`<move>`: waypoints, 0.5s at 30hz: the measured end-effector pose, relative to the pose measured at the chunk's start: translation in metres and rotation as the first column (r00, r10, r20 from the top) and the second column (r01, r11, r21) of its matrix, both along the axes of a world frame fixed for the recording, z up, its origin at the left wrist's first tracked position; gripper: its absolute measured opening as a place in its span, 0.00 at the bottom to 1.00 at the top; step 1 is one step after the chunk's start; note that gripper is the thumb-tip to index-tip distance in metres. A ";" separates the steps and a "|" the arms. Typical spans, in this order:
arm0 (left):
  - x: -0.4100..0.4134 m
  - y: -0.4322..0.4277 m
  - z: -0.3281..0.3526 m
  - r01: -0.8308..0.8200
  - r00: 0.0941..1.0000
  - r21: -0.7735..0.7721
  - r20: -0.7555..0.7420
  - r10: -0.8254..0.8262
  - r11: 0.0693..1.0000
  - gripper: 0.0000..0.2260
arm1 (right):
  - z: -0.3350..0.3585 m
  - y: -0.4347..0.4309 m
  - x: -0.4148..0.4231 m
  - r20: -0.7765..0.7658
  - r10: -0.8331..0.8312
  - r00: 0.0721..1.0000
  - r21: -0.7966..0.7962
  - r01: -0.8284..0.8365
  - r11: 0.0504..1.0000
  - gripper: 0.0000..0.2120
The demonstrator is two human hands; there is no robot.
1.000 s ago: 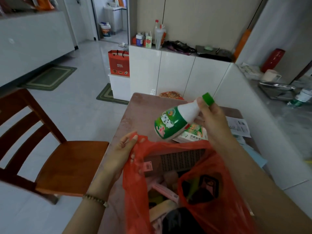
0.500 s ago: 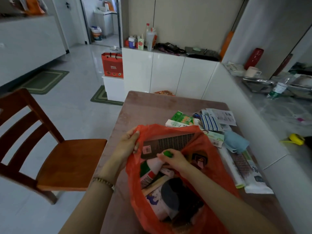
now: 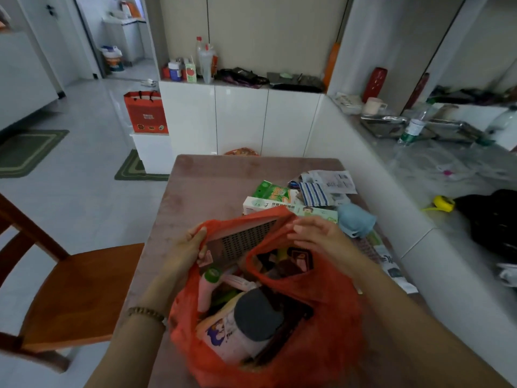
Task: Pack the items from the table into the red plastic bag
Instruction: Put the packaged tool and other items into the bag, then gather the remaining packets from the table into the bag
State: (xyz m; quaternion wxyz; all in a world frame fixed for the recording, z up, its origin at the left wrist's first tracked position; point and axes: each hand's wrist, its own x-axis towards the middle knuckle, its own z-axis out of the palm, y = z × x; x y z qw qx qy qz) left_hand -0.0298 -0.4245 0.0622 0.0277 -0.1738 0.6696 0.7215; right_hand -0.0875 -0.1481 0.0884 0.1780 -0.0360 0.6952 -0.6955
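Pinkish-brown table top (image 3: 223, 186) is seen in a white-tiled room, with a wooden chair (image 3: 78, 289) at its left and white cabinets (image 3: 240, 121) at the far side. The red plastic bag (image 3: 321, 317) is set on the near part of the table, mouth turned upward. Its left rim is gripped by the left hand (image 3: 187, 247); the right hand (image 3: 316, 233) is laid on the far rim, fingers loosely straight, nothing held. Inside, a green-capped bottle (image 3: 208, 287) is laid with its long axis near to far, cap pointed far. A white box (image 3: 268, 205), a green pack (image 3: 272, 190) and a blue cloth (image 3: 355, 219) are seen just beyond the bag
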 end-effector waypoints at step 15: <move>-0.046 0.066 -0.008 -0.187 0.982 -0.101 0.011 0.189 0.977 0.23 | -0.085 0.181 -0.113 0.109 -0.132 0.985 0.692 0.020 0.722 0.30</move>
